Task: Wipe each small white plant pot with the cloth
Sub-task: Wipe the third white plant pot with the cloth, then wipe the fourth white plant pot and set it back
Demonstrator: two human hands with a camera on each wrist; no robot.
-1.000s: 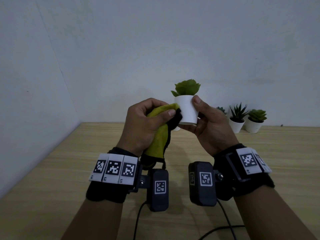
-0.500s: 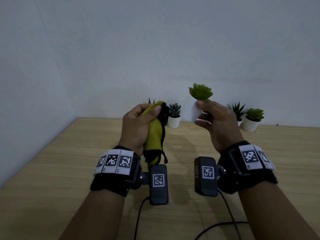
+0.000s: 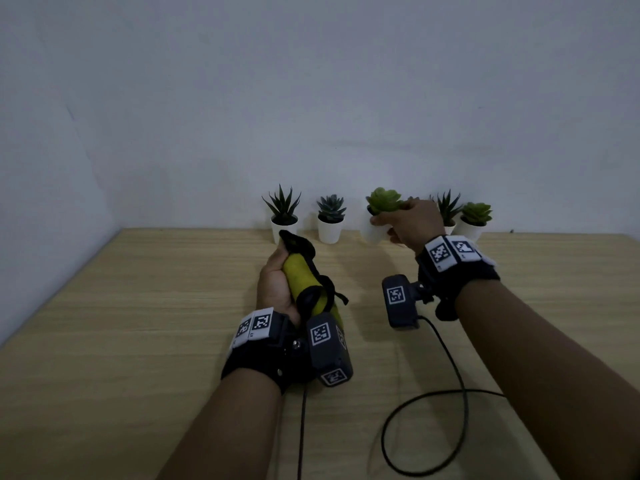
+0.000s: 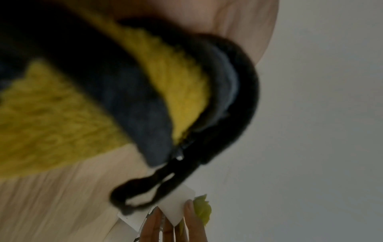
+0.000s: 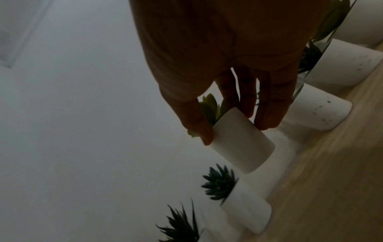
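Note:
My right hand [image 3: 391, 225] grips a small white pot [image 3: 375, 233] with a light green succulent by its rim. It holds the pot low in the gap of the back row. In the right wrist view the thumb and fingers of that hand [image 5: 236, 127] pinch the tilted pot [image 5: 242, 144]; whether it touches the table is unclear. My left hand [image 3: 277, 282] grips the rolled yellow and black cloth [image 3: 304, 275] low over the table, apart from the pot. The cloth [image 4: 62, 114] fills the left wrist view, with the held pot [image 4: 176, 208] beyond it.
More white pots with plants stand along the wall: two on the left [image 3: 284, 230] [image 3: 329, 230] and two on the right [image 3: 449, 228] [image 3: 471, 230]. The wooden table [image 3: 138, 341] meets a wall on the left. Black cables [image 3: 460, 393] lie near my right forearm.
My right hand has carried the pot away from the cloth, back and down into the row by the wall. My left hand has dropped toward the table with the cloth.

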